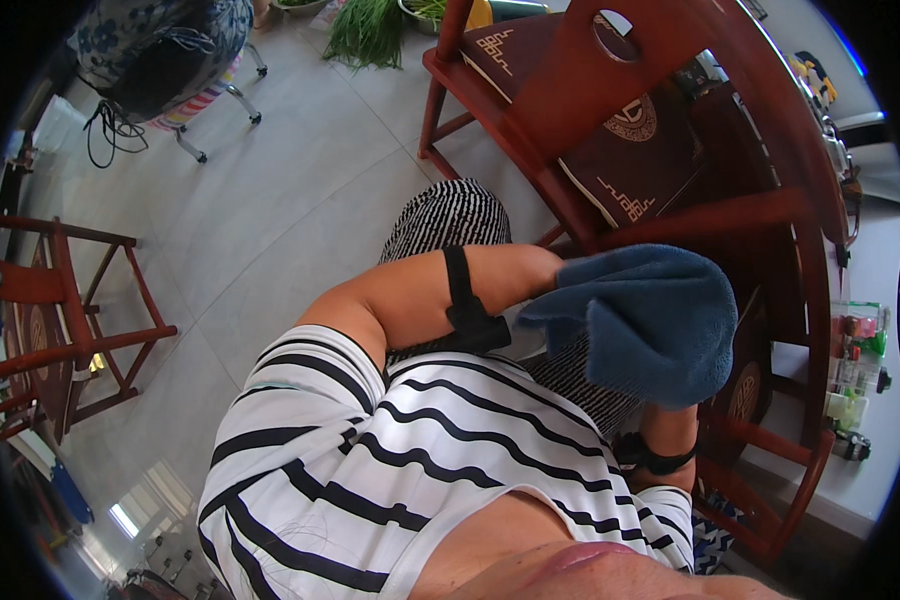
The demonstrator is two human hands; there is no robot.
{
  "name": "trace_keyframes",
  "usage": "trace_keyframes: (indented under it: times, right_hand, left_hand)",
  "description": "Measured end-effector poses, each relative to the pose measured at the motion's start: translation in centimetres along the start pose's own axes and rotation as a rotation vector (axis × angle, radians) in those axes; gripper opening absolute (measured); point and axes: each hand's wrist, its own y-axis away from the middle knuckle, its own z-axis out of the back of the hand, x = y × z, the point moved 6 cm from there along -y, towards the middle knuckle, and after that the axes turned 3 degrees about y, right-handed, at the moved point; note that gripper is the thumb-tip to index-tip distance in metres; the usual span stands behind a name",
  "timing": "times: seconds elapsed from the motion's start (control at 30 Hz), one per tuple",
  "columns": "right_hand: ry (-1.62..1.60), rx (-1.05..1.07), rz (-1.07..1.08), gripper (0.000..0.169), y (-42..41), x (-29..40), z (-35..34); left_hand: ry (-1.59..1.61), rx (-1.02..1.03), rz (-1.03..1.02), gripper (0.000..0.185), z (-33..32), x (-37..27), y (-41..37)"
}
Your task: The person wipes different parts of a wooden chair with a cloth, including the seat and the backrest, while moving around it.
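A blue towelling cloth is bunched and draped in front of my body, beside a dark red wooden chair. My left forearm, with a black strap on it, reaches across to the cloth's left edge. Only the back part of my left hand shows there; its fingers are hidden by the cloth. From below, my right forearm, also wearing a black strap, rises to the cloth's lower edge, and the cloth covers my right hand. Which hand bears the cloth cannot be seen.
Red wooden chairs with dark patterned seat cushions stand close ahead and at right. Another wooden chair is at far left. A wheeled seat with a cable, and green leafy stalks near bowls, are on the tiled floor ahead.
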Motion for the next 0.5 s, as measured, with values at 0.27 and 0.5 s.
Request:
trace_keyframes:
  times: [0.27, 0.5]
  right_hand:
    - [-1.366, -0.103, -0.669, 0.058, 5.4, -5.6, -2.4]
    - [-0.543, -0.068, -0.401, 0.055, 8.2, -6.9, -2.4]
  left_hand:
    - [0.003, 0.046, -0.058, 0.027, -4.3, -1.6, 0.0]
    - [0.019, -0.258, -0.020, 0.027, -2.5, -2.8, 1.7]
